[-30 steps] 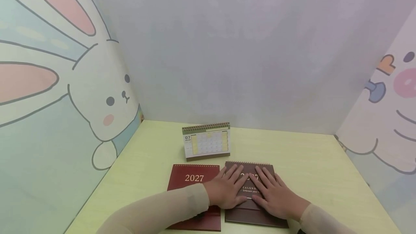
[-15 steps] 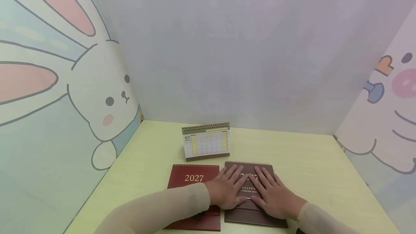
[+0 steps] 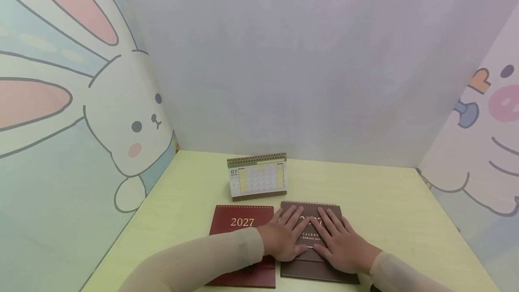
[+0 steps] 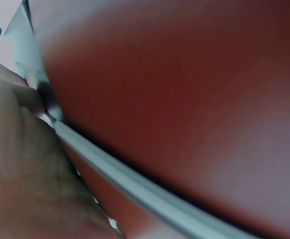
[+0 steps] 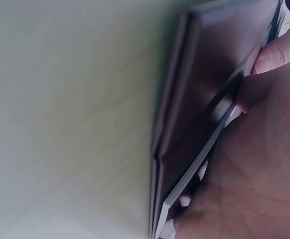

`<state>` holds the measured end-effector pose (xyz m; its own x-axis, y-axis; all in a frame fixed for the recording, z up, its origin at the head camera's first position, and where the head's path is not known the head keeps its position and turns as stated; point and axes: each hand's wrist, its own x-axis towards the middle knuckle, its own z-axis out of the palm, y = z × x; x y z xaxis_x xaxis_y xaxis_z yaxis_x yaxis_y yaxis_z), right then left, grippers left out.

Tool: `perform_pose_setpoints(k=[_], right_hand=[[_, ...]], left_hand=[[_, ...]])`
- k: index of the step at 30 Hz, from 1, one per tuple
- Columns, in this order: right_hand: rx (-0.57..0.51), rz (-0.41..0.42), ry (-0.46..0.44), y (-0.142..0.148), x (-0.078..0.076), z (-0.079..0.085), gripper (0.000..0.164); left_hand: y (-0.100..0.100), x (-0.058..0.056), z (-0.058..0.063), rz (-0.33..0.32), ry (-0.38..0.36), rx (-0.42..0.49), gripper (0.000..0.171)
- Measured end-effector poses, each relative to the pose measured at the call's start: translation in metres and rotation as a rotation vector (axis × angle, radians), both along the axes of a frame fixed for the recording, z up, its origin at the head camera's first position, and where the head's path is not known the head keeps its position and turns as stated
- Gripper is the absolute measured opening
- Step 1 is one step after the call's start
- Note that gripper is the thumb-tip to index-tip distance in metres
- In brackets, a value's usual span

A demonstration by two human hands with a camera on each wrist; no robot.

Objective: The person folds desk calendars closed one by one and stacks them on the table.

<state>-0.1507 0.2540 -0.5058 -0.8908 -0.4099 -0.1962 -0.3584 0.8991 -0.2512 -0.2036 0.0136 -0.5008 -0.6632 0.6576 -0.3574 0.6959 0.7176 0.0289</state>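
A dark brown spiral-bound desk calendar (image 3: 298, 268) lies flat on the table, its gold 2027 partly covered by fingers. My left hand (image 3: 282, 238) rests on its left half, fingers straight and spread. On the right half my right hand (image 3: 343, 244) lies the same way, the two thumbs close together. Left of it lies a red 2027 calendar (image 3: 242, 215), partly hidden under my left forearm. In the left wrist view the red calendar's cover (image 4: 185, 89) fills most of the picture beside my palm. The right wrist view shows the brown calendar's layered edge (image 5: 200, 94) beside my palm.
Behind the red calendar stands a small white desk calendar (image 3: 259, 178) with a green top band, showing 07. The pale yellow table (image 3: 397, 211) is enclosed by a plain back curtain (image 3: 300, 66) and side panels with cartoon animals (image 3: 121, 120).
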Motion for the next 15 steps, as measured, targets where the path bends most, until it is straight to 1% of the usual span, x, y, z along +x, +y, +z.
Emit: perform_pose_setpoints(k=[11,15], right_hand=[[0.015,0.011,0.021,0.0001,0.0005,-0.0009,0.076],[0.017,0.017,0.027,0.0006,0.0004,-0.0023,0.076]], left_hand=[[0.0001,0.001,0.0001,-0.009,0.028,-0.01,0.082],[0.0004,0.0011,-0.0003,-0.006,0.023,-0.011,0.082]])
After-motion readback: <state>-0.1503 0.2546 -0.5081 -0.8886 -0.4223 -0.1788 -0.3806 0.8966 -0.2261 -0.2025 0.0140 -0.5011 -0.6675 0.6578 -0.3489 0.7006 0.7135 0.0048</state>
